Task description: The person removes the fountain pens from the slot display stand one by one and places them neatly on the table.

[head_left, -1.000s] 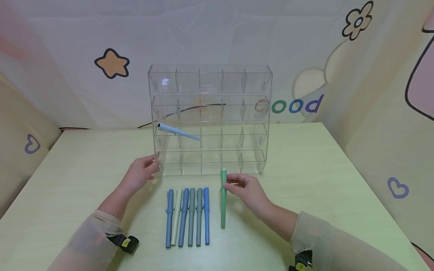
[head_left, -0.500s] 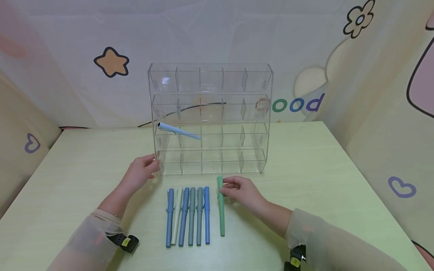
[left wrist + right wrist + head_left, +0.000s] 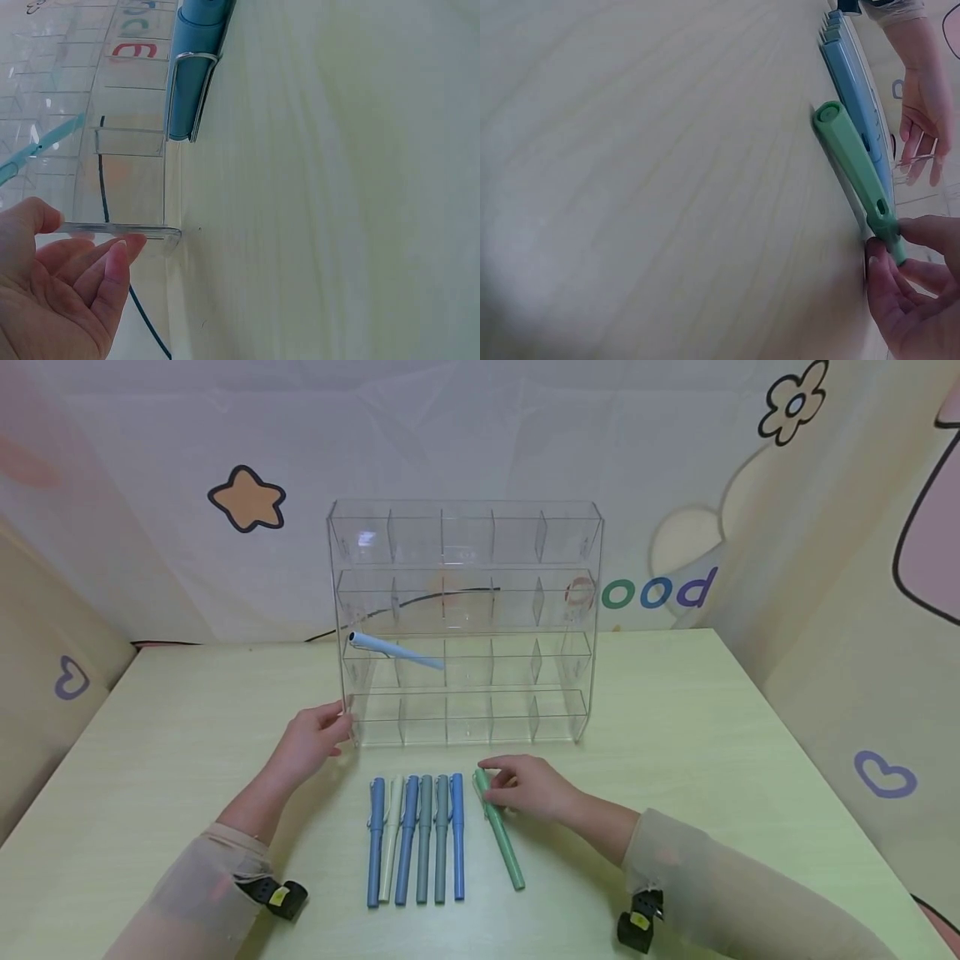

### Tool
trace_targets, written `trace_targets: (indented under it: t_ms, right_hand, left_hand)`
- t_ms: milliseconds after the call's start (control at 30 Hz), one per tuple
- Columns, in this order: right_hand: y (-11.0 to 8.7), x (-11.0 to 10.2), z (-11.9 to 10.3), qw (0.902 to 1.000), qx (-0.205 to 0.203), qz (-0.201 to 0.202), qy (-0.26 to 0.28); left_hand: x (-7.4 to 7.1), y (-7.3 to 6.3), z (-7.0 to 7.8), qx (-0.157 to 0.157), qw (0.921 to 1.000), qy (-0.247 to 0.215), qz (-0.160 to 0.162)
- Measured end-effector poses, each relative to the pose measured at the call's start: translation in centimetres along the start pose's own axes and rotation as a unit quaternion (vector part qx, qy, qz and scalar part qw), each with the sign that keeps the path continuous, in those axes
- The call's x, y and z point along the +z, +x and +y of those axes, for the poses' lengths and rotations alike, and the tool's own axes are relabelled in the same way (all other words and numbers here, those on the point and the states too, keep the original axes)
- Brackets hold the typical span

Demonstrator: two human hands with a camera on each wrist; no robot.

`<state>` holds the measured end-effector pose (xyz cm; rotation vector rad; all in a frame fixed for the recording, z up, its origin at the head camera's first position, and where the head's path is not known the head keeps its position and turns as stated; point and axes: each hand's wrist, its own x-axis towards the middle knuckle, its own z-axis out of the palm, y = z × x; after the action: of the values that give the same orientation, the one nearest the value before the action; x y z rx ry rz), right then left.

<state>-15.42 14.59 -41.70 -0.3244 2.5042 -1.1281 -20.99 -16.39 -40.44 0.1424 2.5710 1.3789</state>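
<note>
My left hand (image 3: pixel 311 739) pinches the left side panel of a clear acrylic rack (image 3: pixel 468 732), thumb on one face and fingers on the other in the left wrist view. My right hand (image 3: pixel 532 787) holds a green pen (image 3: pixel 504 847) near its clip end, between thumb and fingers. That pen slants, its far end up-left and its other end toward the front right, close over the table. Left of it lies a row of several pens, with a blue pen (image 3: pixel 458 839) at the right end and a pale green pen (image 3: pixel 391 841) among them.
A light blue pen (image 3: pixel 397 652) lies slanted in the rack's third tier from the top, at the left. The rack has several tiers split by dividers. Behind the light wooden table (image 3: pixel 712 760) hangs a printed cloth (image 3: pixel 465 435).
My right hand has moved the green pen toward me and slightly left. The pen has turned from nearly straight to slanted, its near end swinging right. My left hand stays on the rack.
</note>
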Motion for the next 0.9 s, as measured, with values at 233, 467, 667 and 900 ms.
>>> trace_targets:
  t_ms: [233,467,667,900]
  right_hand:
    - [0.07,-0.09,-0.26,0.9992,0.002,-0.017,-0.037]
    - [-0.03,-0.04,-0.23,0.9991,-0.005,-0.024,-0.034]
    - [-0.03,0.13,-0.32,0.9993,-0.016,-0.03,-0.015]
    - [-0.02,0.44,-0.37,0.9991,-0.014,-0.039,0.002]
  left_hand:
    - [-0.01,-0.19,0.29,-0.002,1.0,-0.005,-0.004]
    - [0.04,-0.13,0.21,-0.007,1.0,-0.006,-0.003]
    - [-0.08,-0.15,0.17,-0.005,1.0,-0.005,-0.004]
    - [-0.09,-0.23,0.37,-0.001,0.9999,-0.01,-0.007]
